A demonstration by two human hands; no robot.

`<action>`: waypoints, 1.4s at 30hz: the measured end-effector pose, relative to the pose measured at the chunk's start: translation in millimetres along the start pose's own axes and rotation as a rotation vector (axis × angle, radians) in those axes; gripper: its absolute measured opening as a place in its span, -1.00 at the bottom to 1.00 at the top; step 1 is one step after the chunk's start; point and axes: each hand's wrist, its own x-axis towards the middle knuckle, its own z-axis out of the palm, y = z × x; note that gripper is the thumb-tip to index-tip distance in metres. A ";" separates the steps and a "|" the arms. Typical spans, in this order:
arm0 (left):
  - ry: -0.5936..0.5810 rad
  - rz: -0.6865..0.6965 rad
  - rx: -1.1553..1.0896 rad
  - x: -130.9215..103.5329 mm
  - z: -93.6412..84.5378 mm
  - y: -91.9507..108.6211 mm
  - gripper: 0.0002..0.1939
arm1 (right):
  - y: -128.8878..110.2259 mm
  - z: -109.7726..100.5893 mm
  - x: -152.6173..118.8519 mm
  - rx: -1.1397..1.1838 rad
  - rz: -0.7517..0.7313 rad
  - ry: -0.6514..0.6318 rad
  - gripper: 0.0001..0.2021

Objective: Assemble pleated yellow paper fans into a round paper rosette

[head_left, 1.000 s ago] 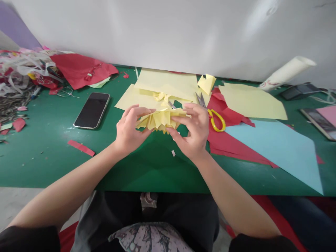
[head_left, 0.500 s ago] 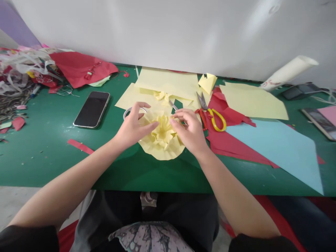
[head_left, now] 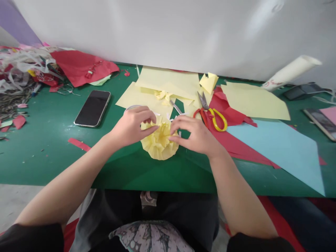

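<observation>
A ruffled yellow paper flower (head_left: 160, 148) with layered petals rests at the middle of the green table. My left hand (head_left: 133, 126) is at its upper left, thumb and bent fingers closed around a petal edge. On the right side, my right hand (head_left: 193, 134) pinches an inner petal between thumb and forefinger. Just behind the flower are a crumpled yellow paper piece (head_left: 163, 96) and a metal blade (head_left: 175, 107). Yellow-handled scissors (head_left: 219, 120) lie partly spread, beyond my right hand. A roll of tape is mostly hidden behind my left hand.
A black phone (head_left: 92, 108) lies at the left, near a red strip (head_left: 79, 144). Yellow sheets (head_left: 168, 81) are at the back. Red paper (head_left: 241, 148) and a blue sheet (head_left: 283, 148) spread right, below a white roll (head_left: 292, 71). Scraps (head_left: 23, 75) are heaped far left.
The flower has turned and looks narrower, its outer edge drawn in. My left fingers have curled closer to the petals, while my right hand has moved slightly lower and right.
</observation>
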 end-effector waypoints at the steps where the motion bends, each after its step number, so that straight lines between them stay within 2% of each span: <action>1: -0.081 0.041 0.018 -0.3 -1.1 -0.8 -0.90 | -0.1 0.3 -0.5 -0.012 -0.026 -0.056 -0.89; 3: -0.238 0.049 0.058 -0.7 -1.9 -2.7 -0.86 | 0.6 3.4 -0.6 -0.059 -0.051 -0.151 -0.84; 5: -0.349 0.005 0.088 -0.8 -1.5 -4.5 -0.84 | 2.1 8.0 0.2 -0.119 -0.063 -0.185 -0.82; 8: -0.409 -0.072 0.060 -0.3 -0.7 -6.4 -0.85 | 4.4 13.9 2.3 -0.166 -0.098 -0.158 -0.88; 12: -0.332 -0.108 0.030 0.1 -1.8 -6.2 -0.84 | 5.4 17.1 4.3 -0.131 -0.111 -0.095 -0.87; 16: -0.297 -0.079 0.003 -0.9 -4.6 -5.0 -0.75 | 5.5 17.8 5.0 -0.030 -0.007 0.040 -0.89; 19: -0.299 -0.050 0.016 -2.7 -4.4 -5.6 -0.58 | 5.8 17.8 5.4 0.027 0.086 0.136 -0.88; 22: -0.277 -0.018 0.102 -4.4 -0.4 -6.7 -0.40 | 5.9 17.6 6.0 0.054 0.144 0.174 -0.85; 24: -0.248 0.024 0.138 -5.1 3.7 -7.1 -0.45 | 5.5 17.6 6.3 0.059 0.168 0.176 -0.84; 26: -0.207 0.052 0.164 -5.6 7.9 -7.3 -0.59 | 4.7 17.7 6.3 0.052 0.179 0.178 -0.82; 30: -0.100 0.025 0.176 -6.5 14.0 -8.8 -0.70 | 3.4 19.5 5.3 0.020 0.109 0.229 -0.84; 34: 0.024 -0.024 0.112 -6.7 14.9 -10.5 -0.72 | 4.8 22.8 3.7 -0.088 -0.057 0.309 -0.57; 38: 0.053 0.003 0.100 -4.9 11.7 -10.2 -0.63 | 7.9 24.9 1.8 -0.175 -0.070 0.389 -0.64; 42: 0.052 -0.012 0.081 -2.8 6.7 -9.8 -0.47 | 9.4 24.9 0.1 -0.226 -0.057 0.408 -0.68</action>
